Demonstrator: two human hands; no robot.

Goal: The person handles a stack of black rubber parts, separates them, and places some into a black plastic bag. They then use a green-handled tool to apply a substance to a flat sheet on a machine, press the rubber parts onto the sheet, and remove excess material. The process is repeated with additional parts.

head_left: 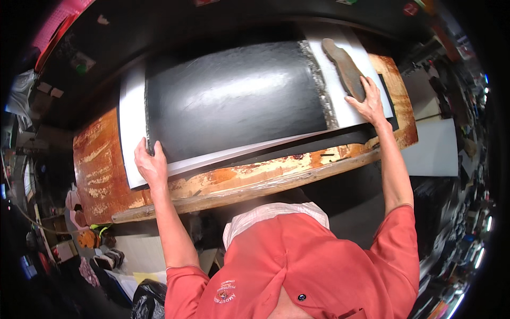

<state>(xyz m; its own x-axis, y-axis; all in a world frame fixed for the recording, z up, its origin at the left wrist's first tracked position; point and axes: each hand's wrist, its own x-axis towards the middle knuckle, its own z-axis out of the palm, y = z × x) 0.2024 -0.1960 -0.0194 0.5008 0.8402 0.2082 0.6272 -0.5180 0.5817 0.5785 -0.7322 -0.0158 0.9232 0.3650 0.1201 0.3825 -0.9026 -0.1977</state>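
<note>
A glossy black sheet (234, 95) with ragged, speckled side edges lies on a white board (133, 117). My left hand (151, 164) is at the sheet's near left corner, its thumb and fingers apart on either side of the edge. My right hand (370, 105) is closed around the near end of a long, flat brown piece (344, 64), which rests on the white board beyond the sheet's right edge. What the brown piece is made of, I cannot tell.
Under the board is a worn wooden table (95, 159) with peeling reddish paint and a rough front rail (249, 183). A dark surface (159, 26) rises behind it. A pale panel (431, 149) stands at the right; a black plastic bag (149, 300) sits low at the left.
</note>
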